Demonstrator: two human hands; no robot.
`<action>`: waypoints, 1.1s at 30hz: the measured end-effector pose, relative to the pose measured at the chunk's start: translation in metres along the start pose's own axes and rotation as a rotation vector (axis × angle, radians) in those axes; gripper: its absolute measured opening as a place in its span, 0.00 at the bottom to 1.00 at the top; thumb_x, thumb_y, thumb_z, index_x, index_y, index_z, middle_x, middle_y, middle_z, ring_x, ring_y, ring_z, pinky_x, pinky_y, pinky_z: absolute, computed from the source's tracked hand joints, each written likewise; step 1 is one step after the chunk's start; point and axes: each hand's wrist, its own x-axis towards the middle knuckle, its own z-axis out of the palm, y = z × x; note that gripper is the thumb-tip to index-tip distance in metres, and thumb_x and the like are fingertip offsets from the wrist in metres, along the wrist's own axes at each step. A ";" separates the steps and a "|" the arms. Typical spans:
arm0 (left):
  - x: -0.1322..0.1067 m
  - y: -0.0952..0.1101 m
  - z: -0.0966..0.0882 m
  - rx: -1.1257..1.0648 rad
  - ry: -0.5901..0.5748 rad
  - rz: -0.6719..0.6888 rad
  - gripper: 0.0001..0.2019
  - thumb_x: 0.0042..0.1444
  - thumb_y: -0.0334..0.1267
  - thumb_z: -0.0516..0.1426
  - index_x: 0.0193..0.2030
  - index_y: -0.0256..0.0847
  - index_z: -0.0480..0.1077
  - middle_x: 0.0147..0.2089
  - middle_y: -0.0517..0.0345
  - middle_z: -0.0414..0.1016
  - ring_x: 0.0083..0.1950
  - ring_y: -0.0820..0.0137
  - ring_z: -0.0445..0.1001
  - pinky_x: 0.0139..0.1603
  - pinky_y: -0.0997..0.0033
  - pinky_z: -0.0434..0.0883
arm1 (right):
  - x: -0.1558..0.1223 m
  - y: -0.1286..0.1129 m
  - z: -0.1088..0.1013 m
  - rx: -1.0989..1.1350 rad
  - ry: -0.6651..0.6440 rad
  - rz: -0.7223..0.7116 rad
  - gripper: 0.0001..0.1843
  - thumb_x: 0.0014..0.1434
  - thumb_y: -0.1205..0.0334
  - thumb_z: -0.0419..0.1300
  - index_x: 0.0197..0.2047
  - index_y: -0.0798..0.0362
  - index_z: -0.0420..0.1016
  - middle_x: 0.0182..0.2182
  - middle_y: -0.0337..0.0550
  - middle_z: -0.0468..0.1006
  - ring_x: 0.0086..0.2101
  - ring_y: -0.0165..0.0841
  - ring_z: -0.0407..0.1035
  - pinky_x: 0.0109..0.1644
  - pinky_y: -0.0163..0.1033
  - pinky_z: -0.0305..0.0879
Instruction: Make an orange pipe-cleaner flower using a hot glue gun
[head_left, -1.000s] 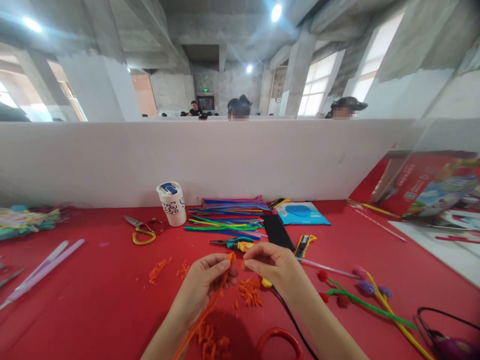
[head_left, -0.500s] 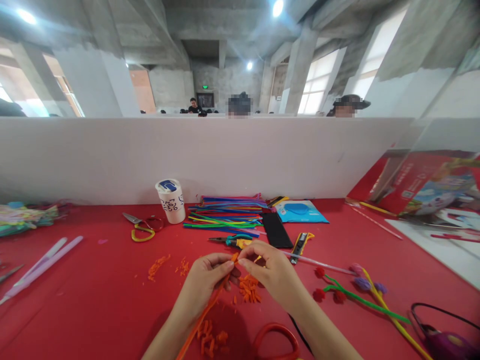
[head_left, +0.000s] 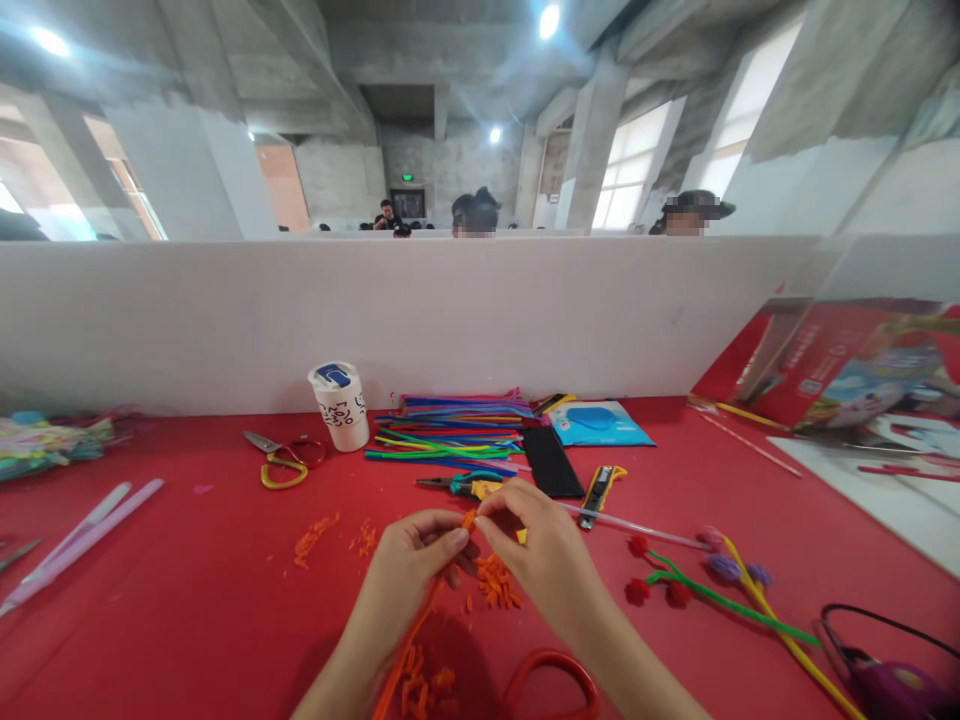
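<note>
My left hand (head_left: 424, 555) is closed on an orange pipe cleaner (head_left: 409, 640), whose tail hangs down toward the bottom edge. My right hand (head_left: 529, 535) pinches at the orange fuzzy end (head_left: 469, 519), where the fingertips of both hands nearly meet. What exactly lies between the right fingertips is partly hidden. Short orange cut pieces (head_left: 499, 582) lie on the red table just below my hands, with another pile (head_left: 420, 685) nearer to me. A red scissors handle (head_left: 551, 685) shows under my right forearm.
Behind my hands lie pliers (head_left: 457, 483), a bundle of coloured pipe cleaners (head_left: 450, 430), a black phone (head_left: 553, 462), a box cutter (head_left: 598, 497) and a blue packet (head_left: 604, 423). Scissors (head_left: 281, 460) and a white cup (head_left: 341, 405) stand left. Pipe-cleaner flowers (head_left: 735, 600) lie right. A white partition (head_left: 420, 320) bounds the table.
Both hands keep their hold near the orange end with only slight finger movement. The hanging orange tail has shifted slightly right. The view has tilted a little.
</note>
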 end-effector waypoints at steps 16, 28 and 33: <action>-0.012 0.010 0.002 -0.102 0.107 0.182 0.07 0.41 0.36 0.63 0.28 0.38 0.75 0.22 0.58 0.76 0.23 0.72 0.71 0.26 0.76 0.67 | -0.011 -0.020 -0.014 0.092 0.214 -0.355 0.07 0.54 0.73 0.55 0.34 0.53 0.68 0.30 0.41 0.70 0.33 0.31 0.66 0.36 0.35 0.64; -0.025 0.011 0.008 -0.051 0.087 0.343 0.03 0.43 0.32 0.62 0.27 0.42 0.77 0.27 0.60 0.73 0.28 0.73 0.70 0.29 0.78 0.68 | -0.019 -0.027 -0.013 0.056 0.244 -0.517 0.12 0.52 0.77 0.56 0.37 0.53 0.67 0.29 0.42 0.69 0.30 0.30 0.64 0.32 0.37 0.63; -0.025 0.011 0.009 -0.056 0.111 0.329 0.03 0.42 0.33 0.62 0.27 0.41 0.76 0.26 0.59 0.72 0.26 0.73 0.68 0.27 0.77 0.67 | -0.020 -0.026 -0.013 0.018 0.236 -0.533 0.11 0.52 0.76 0.55 0.37 0.53 0.66 0.29 0.43 0.69 0.30 0.31 0.64 0.32 0.37 0.63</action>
